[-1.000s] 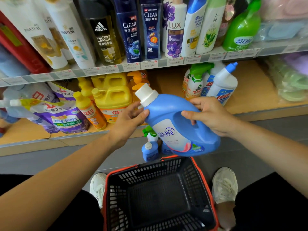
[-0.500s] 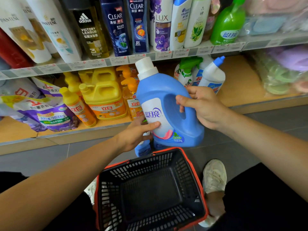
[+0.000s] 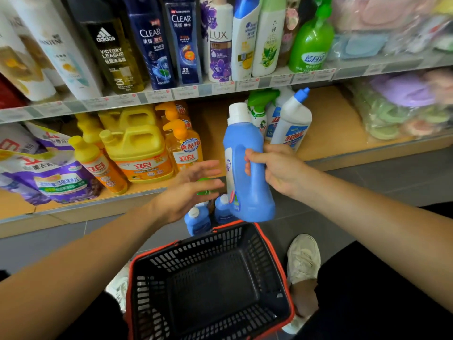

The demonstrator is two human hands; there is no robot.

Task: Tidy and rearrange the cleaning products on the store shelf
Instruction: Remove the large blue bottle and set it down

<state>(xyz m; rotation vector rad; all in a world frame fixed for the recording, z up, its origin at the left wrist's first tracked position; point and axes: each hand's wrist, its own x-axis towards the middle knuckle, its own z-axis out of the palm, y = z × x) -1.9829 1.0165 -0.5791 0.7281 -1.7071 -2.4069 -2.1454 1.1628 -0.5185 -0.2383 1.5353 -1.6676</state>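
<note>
Yellow jugs (image 3: 139,148) crowd the lower shelf at left; the left hand (image 3: 188,190) hovers with fingers spread and straight, holding nothing, just beside the blue detergent bottle (image 3: 247,177); that bottle hangs near upright in front of the shelf gap, above the black basket (image 3: 208,244); the right hand (image 3: 277,168) grips its handle, fingers wrapped round; a white cleaner bottle (image 3: 291,121) stands behind.

The left hand (image 3: 193,187) is blurry and hides most of a green thing (image 3: 204,192) behind it. The blue bottle (image 3: 247,173) shows only a strip of its label and covers part of the green spray bottle (image 3: 259,100) at 12 o'clock. The price tags (image 3: 181,93) are too blurry to read. The packs (image 3: 402,99) at 2 o'clock are blurry too. The basket (image 3: 220,239) is cut off at 6 o'clock.
</note>
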